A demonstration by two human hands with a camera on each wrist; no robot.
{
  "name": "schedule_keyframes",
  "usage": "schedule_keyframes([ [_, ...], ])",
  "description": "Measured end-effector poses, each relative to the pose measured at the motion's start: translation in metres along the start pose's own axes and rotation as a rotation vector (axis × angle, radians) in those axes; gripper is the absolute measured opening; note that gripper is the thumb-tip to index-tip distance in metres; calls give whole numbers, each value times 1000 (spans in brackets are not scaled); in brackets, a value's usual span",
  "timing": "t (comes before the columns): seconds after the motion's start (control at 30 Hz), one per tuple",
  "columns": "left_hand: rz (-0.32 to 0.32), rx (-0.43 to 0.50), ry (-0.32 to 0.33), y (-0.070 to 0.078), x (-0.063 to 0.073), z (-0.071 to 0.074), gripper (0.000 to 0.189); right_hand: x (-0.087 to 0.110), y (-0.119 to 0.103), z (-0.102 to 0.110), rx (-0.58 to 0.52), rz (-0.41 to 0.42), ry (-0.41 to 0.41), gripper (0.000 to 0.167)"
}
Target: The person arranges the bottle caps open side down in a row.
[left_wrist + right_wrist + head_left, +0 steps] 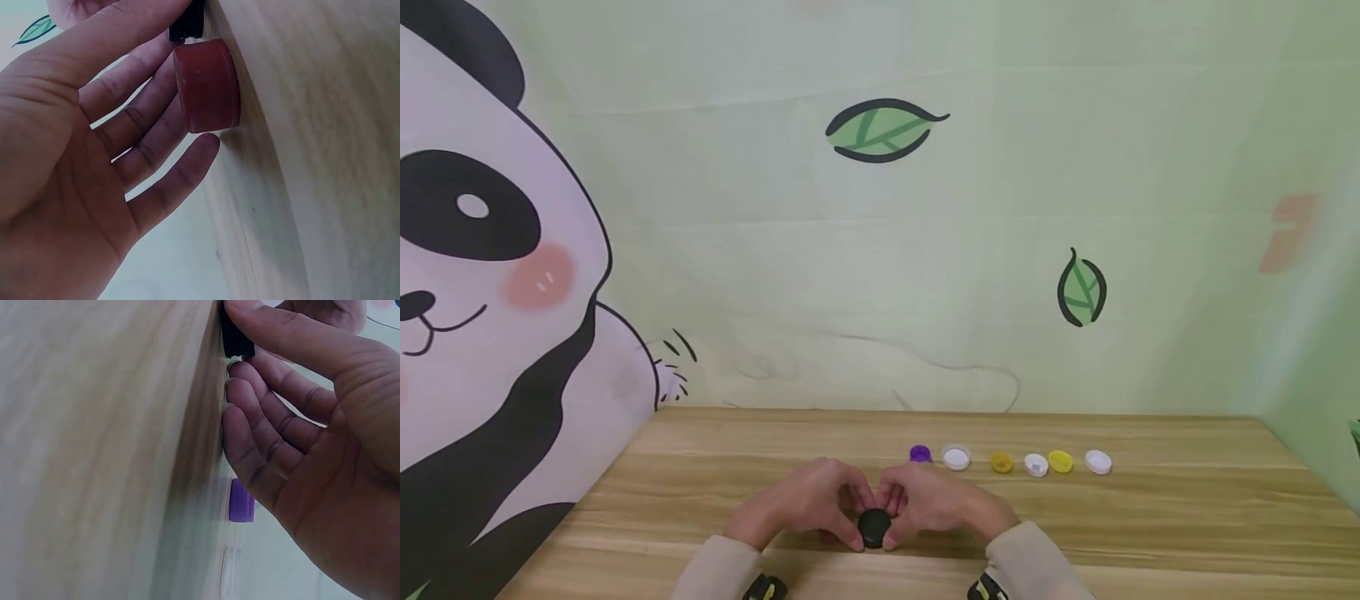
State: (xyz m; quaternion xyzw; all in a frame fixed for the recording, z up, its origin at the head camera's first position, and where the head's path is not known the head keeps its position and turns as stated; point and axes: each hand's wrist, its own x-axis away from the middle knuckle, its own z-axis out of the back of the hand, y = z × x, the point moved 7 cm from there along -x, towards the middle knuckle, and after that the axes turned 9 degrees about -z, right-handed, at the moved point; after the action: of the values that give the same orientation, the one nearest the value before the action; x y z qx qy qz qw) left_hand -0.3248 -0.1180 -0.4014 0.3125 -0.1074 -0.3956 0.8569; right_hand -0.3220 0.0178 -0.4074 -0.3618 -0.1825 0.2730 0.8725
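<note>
A round black bottle cap (874, 528) sits on the wooden table, with both hands around it. My left hand (820, 504) pinches it from the left, thumb at the near side and fingers curled behind. From the right, my right hand (928, 504) pinches the same cap (236, 334) with its thumb and fingers. In the left wrist view a red cap (209, 86) stands on the table close by the left hand's fingers; the left hand mostly hides it in the head view.
Behind the hands, bottle caps lie in a row: a purple cap (920, 453), a clear-rimmed white cap (956, 457), an orange cap (1002, 462), a white cap (1036, 465), a yellow cap (1061, 461) and another white cap (1098, 462). A printed backdrop (760, 250) rises behind the table.
</note>
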Motion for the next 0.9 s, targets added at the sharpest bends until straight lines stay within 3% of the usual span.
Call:
schedule_keyframes([
  [0.33,-3,40,-18,-1,5,4,36,0,-1,-3,-25,-27,-19,36],
  [0.6,50,85,-23,0,7,15,36,1,-3,5,-79,-18,-25,34],
  [0.73,39,74,2,1,1,19,37,3,0,17,-106,17,20,27],
  [0.9,14,49,101,0,-15,24,35,6,9,40,-42,32,158,16],
])
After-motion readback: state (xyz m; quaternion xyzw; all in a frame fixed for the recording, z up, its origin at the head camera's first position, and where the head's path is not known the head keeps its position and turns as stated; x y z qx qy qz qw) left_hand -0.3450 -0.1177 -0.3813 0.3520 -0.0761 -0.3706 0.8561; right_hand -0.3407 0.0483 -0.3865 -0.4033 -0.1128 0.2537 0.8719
